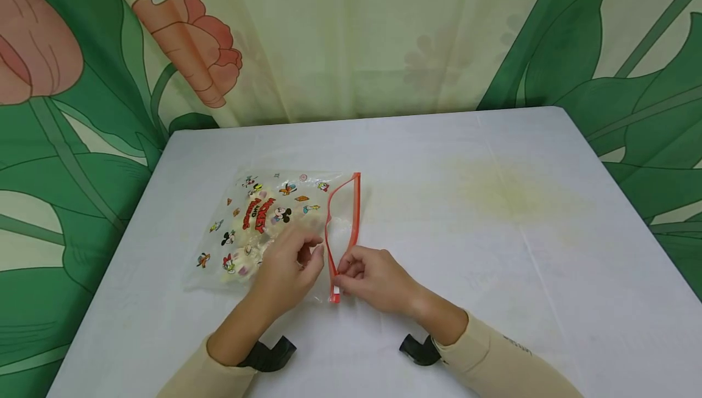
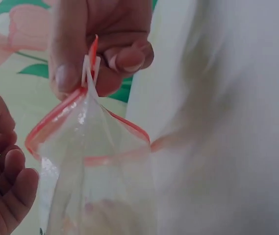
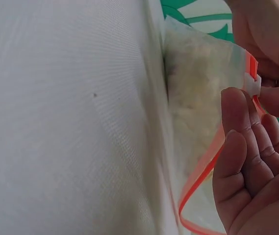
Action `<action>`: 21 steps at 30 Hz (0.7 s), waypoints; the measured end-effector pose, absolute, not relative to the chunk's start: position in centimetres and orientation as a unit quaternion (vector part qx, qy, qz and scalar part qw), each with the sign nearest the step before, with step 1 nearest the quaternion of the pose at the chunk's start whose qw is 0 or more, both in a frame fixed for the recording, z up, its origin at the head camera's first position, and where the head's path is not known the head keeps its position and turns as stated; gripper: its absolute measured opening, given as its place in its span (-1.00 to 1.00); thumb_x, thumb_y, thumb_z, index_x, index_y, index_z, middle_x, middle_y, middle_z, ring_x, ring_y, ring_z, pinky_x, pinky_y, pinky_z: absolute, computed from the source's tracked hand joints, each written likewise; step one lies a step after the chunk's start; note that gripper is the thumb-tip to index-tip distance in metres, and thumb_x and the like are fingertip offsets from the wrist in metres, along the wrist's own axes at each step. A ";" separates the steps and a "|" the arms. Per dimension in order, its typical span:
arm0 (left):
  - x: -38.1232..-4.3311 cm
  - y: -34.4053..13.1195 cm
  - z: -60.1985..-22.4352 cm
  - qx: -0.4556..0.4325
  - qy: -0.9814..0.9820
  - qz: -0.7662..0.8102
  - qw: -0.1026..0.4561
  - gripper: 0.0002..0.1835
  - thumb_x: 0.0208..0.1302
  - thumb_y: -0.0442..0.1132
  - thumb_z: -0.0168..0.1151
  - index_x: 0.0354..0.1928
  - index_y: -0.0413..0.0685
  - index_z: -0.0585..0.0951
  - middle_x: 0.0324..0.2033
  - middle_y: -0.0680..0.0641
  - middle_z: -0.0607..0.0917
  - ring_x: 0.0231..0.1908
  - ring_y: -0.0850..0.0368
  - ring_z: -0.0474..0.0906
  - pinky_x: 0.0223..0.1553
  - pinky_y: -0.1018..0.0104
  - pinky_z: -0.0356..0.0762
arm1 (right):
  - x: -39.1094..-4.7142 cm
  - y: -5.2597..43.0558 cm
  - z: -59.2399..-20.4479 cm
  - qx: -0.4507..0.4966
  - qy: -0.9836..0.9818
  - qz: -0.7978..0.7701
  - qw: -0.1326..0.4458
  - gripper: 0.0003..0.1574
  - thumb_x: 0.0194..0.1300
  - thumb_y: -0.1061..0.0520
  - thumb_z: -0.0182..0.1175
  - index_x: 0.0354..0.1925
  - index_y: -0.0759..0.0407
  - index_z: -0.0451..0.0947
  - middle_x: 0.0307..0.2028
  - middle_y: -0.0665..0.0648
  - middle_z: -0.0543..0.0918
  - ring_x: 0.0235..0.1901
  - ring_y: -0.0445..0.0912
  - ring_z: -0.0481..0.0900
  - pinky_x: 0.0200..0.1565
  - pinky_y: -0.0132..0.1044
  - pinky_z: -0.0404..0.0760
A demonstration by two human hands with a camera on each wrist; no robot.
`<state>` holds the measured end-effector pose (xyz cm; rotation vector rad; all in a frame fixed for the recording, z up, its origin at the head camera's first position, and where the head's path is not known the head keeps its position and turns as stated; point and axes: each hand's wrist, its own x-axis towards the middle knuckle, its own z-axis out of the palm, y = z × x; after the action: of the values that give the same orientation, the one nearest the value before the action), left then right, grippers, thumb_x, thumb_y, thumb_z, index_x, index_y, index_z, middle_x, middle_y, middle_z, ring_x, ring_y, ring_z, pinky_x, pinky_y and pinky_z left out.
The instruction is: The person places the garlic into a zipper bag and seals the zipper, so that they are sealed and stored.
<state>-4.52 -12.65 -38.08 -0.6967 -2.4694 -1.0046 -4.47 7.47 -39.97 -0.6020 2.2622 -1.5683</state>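
A clear zip bag with cartoon prints lies on the table, pale lumpy contents blurred inside it. Its red zip strip runs along the right side, and the two strips gape apart over most of their length. At the near end sits a white slider, which my right hand pinches between thumb and fingers. Over the bag's near part hovers my left hand, its fingers loosely bent. The left wrist view shows this left hand beside the bag with nothing in its grasp.
The bag rests on a white-covered table. Behind the table's far edge hangs a printed curtain. Black straps stick out at both wrists.
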 end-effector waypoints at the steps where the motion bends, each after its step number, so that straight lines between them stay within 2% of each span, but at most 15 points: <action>1: -4.1 -12.9 -38.1 -0.251 -0.883 -0.350 0.186 -0.81 0.08 -0.42 0.40 -0.27 -0.15 0.60 -0.47 0.05 0.47 -0.45 0.25 0.37 -0.50 0.44 0.44 | -4.5 7.5 -40.0 -0.211 0.792 -0.549 0.162 -0.88 0.28 0.16 0.33 -0.31 0.12 0.55 -0.50 -0.11 0.67 -0.51 -0.21 0.60 -0.44 -0.38 0.48; 5: -2.6 -13.5 -38.7 -0.284 -0.889 -0.320 0.163 -0.65 -0.06 -0.27 0.60 -0.27 -0.11 0.60 -0.41 0.06 0.53 -0.42 0.27 0.39 -0.44 0.49 0.45 | -4.5 7.4 -40.0 -0.208 0.788 -0.553 0.169 -0.90 0.29 0.17 0.32 -0.30 0.13 0.56 -0.50 -0.11 0.66 -0.50 -0.18 0.62 -0.44 -0.38 0.50; 11: -1.6 -13.6 -40.0 -0.366 -0.866 -0.280 0.196 -0.49 -0.29 -0.14 0.71 -0.29 -0.05 0.59 -0.35 0.07 0.57 -0.38 0.20 0.50 -0.32 0.43 0.52 | -4.7 7.4 -40.0 -0.209 0.786 -0.556 0.174 -0.90 0.30 0.17 0.32 -0.30 0.13 0.56 -0.48 -0.05 0.67 -0.50 -0.14 0.62 -0.43 -0.38 0.49; 16: -1.5 -13.7 -40.6 -0.387 -0.860 -0.256 0.212 -0.55 -0.27 -0.20 0.70 -0.32 -0.03 0.61 -0.34 0.08 0.58 -0.34 0.17 0.54 -0.28 0.36 0.54 | -4.7 7.3 -40.1 -0.202 0.781 -0.563 0.179 -0.90 0.30 0.18 0.31 -0.31 0.14 0.56 -0.49 -0.06 0.67 -0.47 -0.02 0.66 -0.44 -0.39 0.48; 21: -1.6 -13.7 -40.8 -0.408 -0.851 -0.245 0.220 -0.65 -0.22 -0.30 0.64 -0.39 -0.01 0.63 -0.34 0.08 0.60 -0.33 0.16 0.53 -0.28 0.31 0.54 | -4.7 7.3 -40.1 -0.195 0.780 -0.566 0.182 -0.89 0.29 0.16 0.32 -0.32 0.13 0.56 -0.50 -0.04 0.67 -0.47 -0.03 0.66 -0.44 -0.39 0.47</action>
<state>-1.59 -13.68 -40.81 -1.1288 -2.3535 -0.6787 -4.66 7.27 -40.14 -0.5489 2.2013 -1.5973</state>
